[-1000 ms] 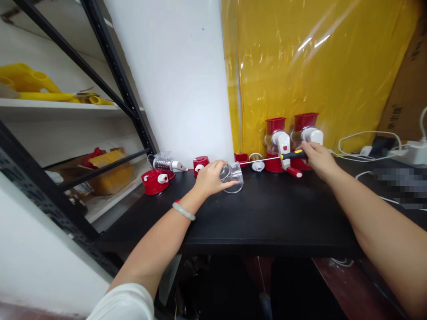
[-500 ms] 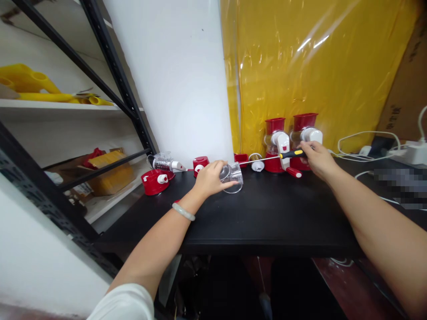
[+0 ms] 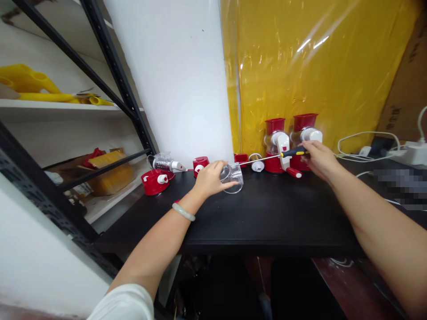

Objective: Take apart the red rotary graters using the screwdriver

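Observation:
My left hand [image 3: 211, 178] is closed around a clear plastic grater housing [image 3: 236, 174], holding it on its side on the black table. In my right hand [image 3: 318, 156] is a screwdriver [image 3: 292, 153] with a black and yellow handle. Its long shaft runs left, and the tip meets the right side of the housing; the exact contact point is too small to make out. Behind the shaft lies a drum with a white end [image 3: 257, 163], beside a small red part [image 3: 241, 159]. A red cap-like part [image 3: 200, 166] stands just behind my left hand.
Two assembled red and white rotary graters [image 3: 275, 146] stand at the back right. A red base [image 3: 155, 182] and a clear housing with a drum and white crank [image 3: 167, 162] sit at the left. White cables [image 3: 367, 133] lie at the right. A black metal shelf rack [image 3: 113, 71] borders the left.
My right hand has shifted very slightly to the right with the screwdriver, and its fingers have changed position on the handle. My left hand and the housing have stayed in place.

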The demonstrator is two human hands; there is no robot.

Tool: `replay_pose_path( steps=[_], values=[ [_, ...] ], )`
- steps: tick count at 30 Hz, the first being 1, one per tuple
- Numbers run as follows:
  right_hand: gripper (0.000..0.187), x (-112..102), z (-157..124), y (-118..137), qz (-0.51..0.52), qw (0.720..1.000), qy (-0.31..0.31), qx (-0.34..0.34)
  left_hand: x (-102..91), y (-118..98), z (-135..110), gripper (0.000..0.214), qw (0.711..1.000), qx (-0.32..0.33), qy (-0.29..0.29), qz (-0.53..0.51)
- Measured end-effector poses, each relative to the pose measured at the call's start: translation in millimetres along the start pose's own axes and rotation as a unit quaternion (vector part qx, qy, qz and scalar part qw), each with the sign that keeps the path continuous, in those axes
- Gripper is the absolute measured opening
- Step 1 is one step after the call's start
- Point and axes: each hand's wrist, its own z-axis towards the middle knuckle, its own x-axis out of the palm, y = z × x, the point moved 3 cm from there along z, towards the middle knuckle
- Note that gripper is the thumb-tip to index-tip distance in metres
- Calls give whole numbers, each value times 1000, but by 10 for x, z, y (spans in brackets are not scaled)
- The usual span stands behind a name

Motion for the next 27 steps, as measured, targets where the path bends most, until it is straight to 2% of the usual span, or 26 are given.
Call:
replay_pose_path(
  steps=[1, 4, 6, 7, 9, 10, 12, 14, 15, 16, 18, 20, 22, 23, 25, 26, 27],
  values=[
    [13, 28, -20, 26, 64, 998, 24, 12, -1, -3, 1, 66, 1000, 3, -1, -1],
    [33, 110, -94, 125, 180, 976, 113, 55, -5, -11, 2, 65, 1000, 6, -3, -2],
    [19, 113, -108, 142, 177, 973, 128, 68, -6, -10, 1, 65, 1000, 1, -2, -2],
    [11, 91, -97, 122, 144, 981, 108, 74, -6, -10, 0, 65, 1000, -2, -2, -2],
    [32, 16, -54, 54, 7, 997, 39, 69, -6, -9, 0, 65, 1000, -5, -2, -1],
    [42, -19, -31, 25, -74, 996, 7, 58, -7, -9, 0, 65, 1000, -5, -2, -1],
    [45, -54, 0, -1, -162, 986, -23, 24, -9, -11, 1, 65, 1000, -3, -3, 0],
    [29, -39, 1, 12, -88, 996, -4, 3, -11, -14, 2, 65, 1000, 0, -4, 0],
    [15, -16, -11, 33, -12, 1000, 21, 4, -12, -15, 3, 65, 1000, 0, -5, 0],
    [12, 11, -29, 61, 64, 997, 49, 11, -13, -15, 4, 65, 1000, 0, -4, 0],
    [35, 64, -74, 124, 166, 980, 104, 33, -13, -15, 5, 65, 1000, -1, -3, 0],
    [35, 89, -103, 155, 190, 972, 127, 56, -12, -12, 6, 65, 1000, -3, -1, 0],
    [15, 65, -97, 120, 129, 984, 99, 77, -10, -6, 5, 65, 1000, -8, 3, 1],
    [14, 39, -81, 86, 58, 992, 75, 78, -9, -2, 5, 65, 1000, -11, 5, 1],
    [33, -18, -38, 21, -111, 992, 25, 56, -8, 1, 4, 65, 1000, -12, 6, 0],
    [37, -32, -18, -3, -163, 986, 14, 38, -9, 1, 4, 65, 1000, -11, 5, 0],
    [35, -34, -3, -20, -170, 985, 14, 23, -9, 0, 5, 65, 1000, -10, 5, 0]
  ],
)
